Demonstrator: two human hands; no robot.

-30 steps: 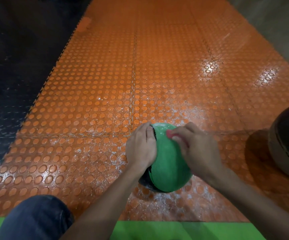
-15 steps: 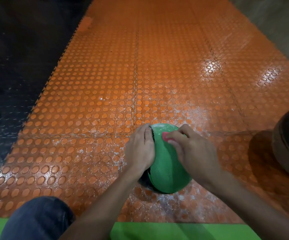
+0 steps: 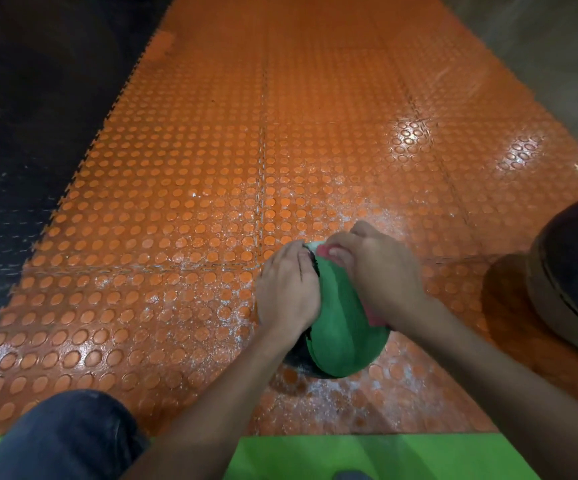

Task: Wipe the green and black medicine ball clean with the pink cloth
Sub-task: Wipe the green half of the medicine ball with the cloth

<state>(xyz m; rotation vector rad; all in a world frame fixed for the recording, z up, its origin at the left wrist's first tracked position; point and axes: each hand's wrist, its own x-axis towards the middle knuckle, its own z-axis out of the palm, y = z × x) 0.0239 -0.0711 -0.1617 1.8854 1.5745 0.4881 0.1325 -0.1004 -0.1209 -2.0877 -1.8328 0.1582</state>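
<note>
medicine ball [image 3: 344, 327] is resting on orange studded floor [image 3: 176, 202], green panel facing up | left hand [image 3: 285, 289] is cupping its 9 o'clock side, fingers curled | right hand [image 3: 381, 271] is pressing pink cloth [image 3: 322, 251] at 12 o'clock, fingers closed on it | unwiped face is lying toward 6 o'clock

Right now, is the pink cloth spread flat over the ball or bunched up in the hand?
Bunched. The pink cloth shows only as small bits poking out around the right hand, which presses it on the medicine ball.
</note>
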